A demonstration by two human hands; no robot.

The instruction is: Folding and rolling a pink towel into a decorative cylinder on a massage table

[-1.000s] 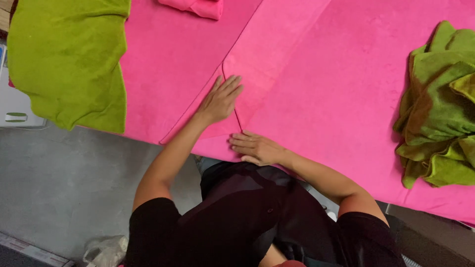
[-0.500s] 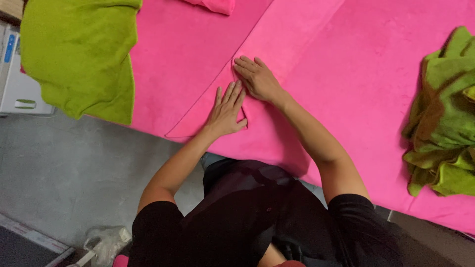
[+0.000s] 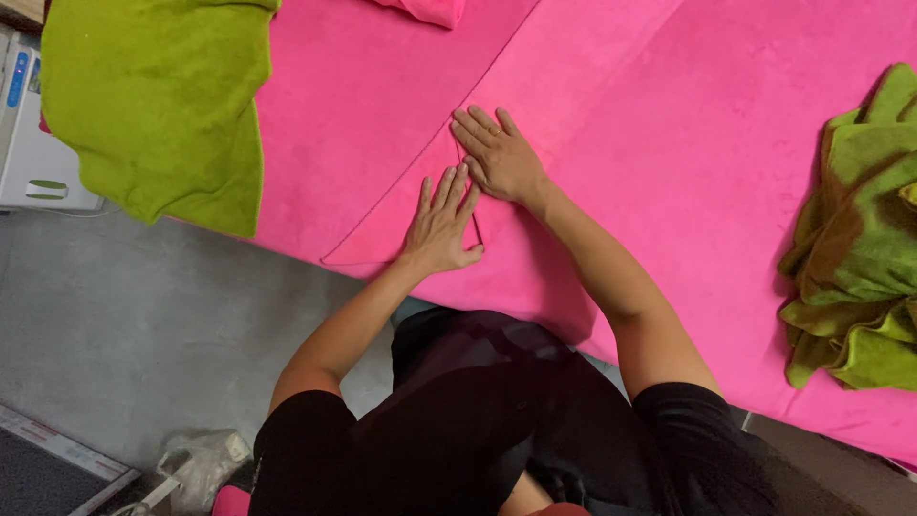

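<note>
A large pink towel [image 3: 669, 143] lies spread over a pink-covered table. My left hand [image 3: 441, 222] presses flat on it near the front edge, fingers apart and pointing away from me. My right hand [image 3: 497, 155] lies flat just beyond and to the right of the left, fingers spread toward the upper left along a fold line [image 3: 411, 182] in the towel. The two hands nearly touch. Neither holds anything.
A green towel [image 3: 153, 105] hangs over the table's left end. A crumpled pile of green towels [image 3: 860, 239] sits at the right. A folded pink cloth [image 3: 430, 10] shows at the far edge. A white appliance [image 3: 29, 143] and a plastic bag [image 3: 196, 468] stand on the grey floor.
My right hand has slid from the near edge up along the fold and now rests beyond the left hand. My left hand has drawn back a little toward me.
</note>
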